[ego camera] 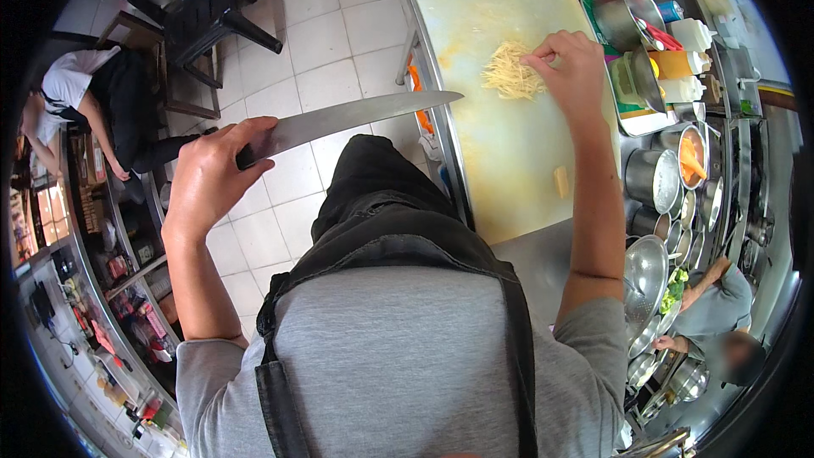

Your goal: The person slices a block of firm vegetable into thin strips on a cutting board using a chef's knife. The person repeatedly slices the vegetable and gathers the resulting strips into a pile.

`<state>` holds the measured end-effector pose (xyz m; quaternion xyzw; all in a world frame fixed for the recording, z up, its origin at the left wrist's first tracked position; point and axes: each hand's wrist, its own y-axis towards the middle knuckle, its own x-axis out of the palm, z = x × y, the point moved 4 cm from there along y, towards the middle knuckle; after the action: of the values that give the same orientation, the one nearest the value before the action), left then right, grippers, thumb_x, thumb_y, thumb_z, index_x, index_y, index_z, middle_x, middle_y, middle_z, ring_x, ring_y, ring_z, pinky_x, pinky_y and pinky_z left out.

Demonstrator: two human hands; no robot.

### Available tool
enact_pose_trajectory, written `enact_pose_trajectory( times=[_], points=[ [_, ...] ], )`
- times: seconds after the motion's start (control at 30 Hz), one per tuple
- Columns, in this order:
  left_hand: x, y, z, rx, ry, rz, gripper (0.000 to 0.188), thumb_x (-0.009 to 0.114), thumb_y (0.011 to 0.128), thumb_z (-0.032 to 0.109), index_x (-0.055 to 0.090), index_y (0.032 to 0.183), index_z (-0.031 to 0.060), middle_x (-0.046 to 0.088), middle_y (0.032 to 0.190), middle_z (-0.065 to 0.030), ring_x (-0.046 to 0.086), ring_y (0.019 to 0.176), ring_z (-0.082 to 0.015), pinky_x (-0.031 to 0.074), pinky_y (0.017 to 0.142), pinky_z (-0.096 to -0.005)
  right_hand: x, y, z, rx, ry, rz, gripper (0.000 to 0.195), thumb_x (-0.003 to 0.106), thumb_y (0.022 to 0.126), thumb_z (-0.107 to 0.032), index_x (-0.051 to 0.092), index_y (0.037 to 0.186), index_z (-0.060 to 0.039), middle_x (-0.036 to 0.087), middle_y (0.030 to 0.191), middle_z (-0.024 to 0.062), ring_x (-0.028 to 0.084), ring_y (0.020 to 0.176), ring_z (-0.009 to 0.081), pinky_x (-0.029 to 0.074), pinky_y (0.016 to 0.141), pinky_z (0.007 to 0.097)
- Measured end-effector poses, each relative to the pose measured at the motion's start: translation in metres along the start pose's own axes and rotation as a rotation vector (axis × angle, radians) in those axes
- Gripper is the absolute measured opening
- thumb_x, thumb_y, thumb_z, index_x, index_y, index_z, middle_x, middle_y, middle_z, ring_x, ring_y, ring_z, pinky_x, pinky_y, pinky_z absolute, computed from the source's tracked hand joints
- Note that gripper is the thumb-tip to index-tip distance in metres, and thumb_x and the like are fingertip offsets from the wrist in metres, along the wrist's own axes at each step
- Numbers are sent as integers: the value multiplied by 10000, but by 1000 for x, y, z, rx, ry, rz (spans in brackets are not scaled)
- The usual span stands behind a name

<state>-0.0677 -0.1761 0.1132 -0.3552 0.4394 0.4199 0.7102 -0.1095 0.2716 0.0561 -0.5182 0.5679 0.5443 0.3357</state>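
Observation:
My left hand (213, 168) is closed around the dark handle of a large chef's knife (356, 116). Its broad blade points right, and its tip reaches the near edge of the cutting board (509, 159). On the board lies a heap of thin pale-yellow strips (510, 73). My right hand (566, 63) is at the heap's right side, thumb and fingertips together at the strips; whether any are pinched between them cannot be told. A small pale-yellow block (560, 182) lies apart, lower on the board, beside my right forearm.
Squeeze bottles (680, 64), a steel pot (652, 179) and a colander (645, 277) stand beyond the board. A co-worker (725, 299) is at the lower right, another person (114, 95) at the far left. A black plastic chair (203, 19) stands on the tiled floor.

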Motion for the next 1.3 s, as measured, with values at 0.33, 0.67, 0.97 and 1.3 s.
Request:
enact_pose_trajectory(
  times=[0.33,0.67,0.97,1.3],
  points=[
    [3,-7,16,-25,-19,-60,532,876,716,46,740,1225,114,756,957,-91,716,773,-231,579,726,-360,5,-3,0,2,117,-22,444,802,740,12,758,1152,-148,746,852,28,678,827,266,526,797,395],
    [6,-8,29,8,-1,-86,507,865,732,42,732,1219,90,764,1036,-131,731,800,-249,577,742,-355,-13,-19,13,86,250,94,403,744,840,-35,729,1228,-144,737,956,44,650,970,293,485,932,412],
    [61,-15,30,-32,-208,-190,380,740,924,144,670,1297,154,704,772,-176,709,688,-341,553,682,-422,-23,-188,3,498,273,-145,499,795,791,-59,631,1262,-70,660,1114,155,636,1021,351,520,893,436],
    [135,-7,89,252,-418,-331,610,588,1027,146,358,1584,243,658,674,-205,681,651,-422,570,635,-505,32,-209,-27,788,977,132,398,745,853,-7,654,1238,-46,692,1080,134,673,937,279,547,848,367]
  ],
)
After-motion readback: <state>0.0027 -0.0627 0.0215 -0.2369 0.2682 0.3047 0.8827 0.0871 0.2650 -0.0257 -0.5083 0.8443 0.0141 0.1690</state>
